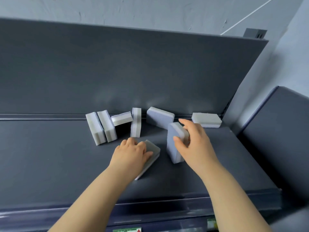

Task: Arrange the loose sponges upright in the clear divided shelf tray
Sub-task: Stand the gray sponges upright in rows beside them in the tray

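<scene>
The step in hand is the pick-up: both hands are on loose sponges at the middle of the frame, on the dark grey shelf (50,156).

The left hand (132,153) lies over a grey-faced sponge (153,152) that rests flat on the shelf. Its grip is curled round the sponge's far edge, with the thumb on the grey top face. The right hand (195,139) holds a lilac-faced sponge (173,148) that stands on end just right of centre. Its grip pinches the sponge, thumb on the lilac face and fingers over the top and far side.

Behind them, along the foot of the back panel (117,72), sit the rest:
- two leaning sponges (101,128) side by side at centre left
- a tilted sponge (121,118) propped between that pair and a sponge on its end (136,122)
- a slanted sponge (159,118) against the panel
- a sponge lying flat (206,120) at the right

The clear divided tray cannot be made out for certain; faint sheen near the back row may be its walls.

Judging from this, little is settled. The next move calls for tipping the flat sponge up onto an edge and carrying both held sponges back to stand upright beside the row. The soft foam will give under a hard squeeze, so a light hold seems wise.
</scene>
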The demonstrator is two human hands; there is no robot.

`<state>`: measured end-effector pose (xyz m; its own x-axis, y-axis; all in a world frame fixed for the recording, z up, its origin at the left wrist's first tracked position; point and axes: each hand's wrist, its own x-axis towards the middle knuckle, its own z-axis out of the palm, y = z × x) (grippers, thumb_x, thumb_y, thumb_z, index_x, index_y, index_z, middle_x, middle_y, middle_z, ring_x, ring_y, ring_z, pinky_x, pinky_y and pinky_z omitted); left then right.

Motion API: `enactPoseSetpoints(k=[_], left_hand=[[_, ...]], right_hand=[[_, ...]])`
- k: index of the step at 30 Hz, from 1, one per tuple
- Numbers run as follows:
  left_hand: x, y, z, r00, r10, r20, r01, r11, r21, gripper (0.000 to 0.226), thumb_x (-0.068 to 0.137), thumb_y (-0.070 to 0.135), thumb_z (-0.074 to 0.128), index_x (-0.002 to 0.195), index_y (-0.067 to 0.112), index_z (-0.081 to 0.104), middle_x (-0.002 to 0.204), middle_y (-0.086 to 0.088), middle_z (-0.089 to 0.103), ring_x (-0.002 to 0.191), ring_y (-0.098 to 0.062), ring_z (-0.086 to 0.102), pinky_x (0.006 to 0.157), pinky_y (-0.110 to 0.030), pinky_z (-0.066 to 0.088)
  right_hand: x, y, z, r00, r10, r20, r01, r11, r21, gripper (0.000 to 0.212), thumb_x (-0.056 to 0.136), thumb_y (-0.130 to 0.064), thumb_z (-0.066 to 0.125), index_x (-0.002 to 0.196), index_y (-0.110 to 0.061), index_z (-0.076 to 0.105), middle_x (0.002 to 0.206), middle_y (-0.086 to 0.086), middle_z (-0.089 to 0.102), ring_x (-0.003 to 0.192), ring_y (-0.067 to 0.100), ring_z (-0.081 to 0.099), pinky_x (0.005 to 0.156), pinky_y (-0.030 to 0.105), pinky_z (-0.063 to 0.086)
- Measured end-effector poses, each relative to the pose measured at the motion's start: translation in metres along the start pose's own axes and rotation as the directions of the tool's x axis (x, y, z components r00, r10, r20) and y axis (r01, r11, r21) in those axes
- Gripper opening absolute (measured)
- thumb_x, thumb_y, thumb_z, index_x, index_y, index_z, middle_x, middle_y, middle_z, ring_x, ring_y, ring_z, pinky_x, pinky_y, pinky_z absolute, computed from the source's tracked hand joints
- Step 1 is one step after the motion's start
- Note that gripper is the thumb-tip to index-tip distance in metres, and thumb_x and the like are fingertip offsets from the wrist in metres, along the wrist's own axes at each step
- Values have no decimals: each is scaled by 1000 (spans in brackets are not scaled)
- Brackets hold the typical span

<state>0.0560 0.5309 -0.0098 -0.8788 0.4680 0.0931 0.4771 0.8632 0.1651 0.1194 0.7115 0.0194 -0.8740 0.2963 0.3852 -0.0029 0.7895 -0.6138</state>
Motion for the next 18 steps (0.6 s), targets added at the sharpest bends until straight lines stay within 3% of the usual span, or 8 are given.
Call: enactPoseSetpoints(k=[3,6,9,11,14,18], left_hand=[[7,-1,-4,997,-1,77,9,994,-107,29,91,49,46,92,20,40,102,-1,51,98,-24,49,83,-31,41],[13,1,-12,986,15,167,15,984,-175,44,89,43,53,121,19,35,105,-5,59,93,-25,55,80,-34,45],[19,4,-21,969,38,244,10,982,-190,64,87,38,57,140,23,24,91,-3,56,85,-21,53,76,-32,44],[24,5,-23,953,38,300,27,977,-211,71,84,35,58,144,22,21,100,-5,59,90,-21,55,79,-33,46],[29,7,-24,928,39,371,57,968,-244,81,79,33,61,146,21,18,117,-4,55,96,-20,56,84,-36,48],[34,8,-31,930,48,365,59,959,-277,83,75,30,65,145,24,20,127,-3,42,105,-20,53,87,-32,47]], right_hand=[[2,-7,-3,997,-35,65,42,993,-109,46,85,-34,57,129,-37,43,129,-17,35,86,11,54,77,32,48],[5,-8,-1,984,-42,174,59,994,-94,37,86,-36,58,122,-32,52,138,-19,30,102,9,53,87,28,44],[10,-10,-3,967,-15,255,34,997,-70,43,86,-36,60,127,-27,50,143,-17,26,121,4,40,92,16,29],[13,-11,-7,945,15,326,9,997,-71,53,86,-30,61,136,-25,42,147,-19,18,127,2,33,92,13,24],[13,-10,-13,899,27,438,18,995,-98,62,88,-9,51,144,-24,27,151,-22,9,126,5,38,96,16,30],[11,-11,-19,917,-12,399,93,978,-186,60,90,0,44,142,-26,31,150,-20,18,128,9,37,100,20,33]])
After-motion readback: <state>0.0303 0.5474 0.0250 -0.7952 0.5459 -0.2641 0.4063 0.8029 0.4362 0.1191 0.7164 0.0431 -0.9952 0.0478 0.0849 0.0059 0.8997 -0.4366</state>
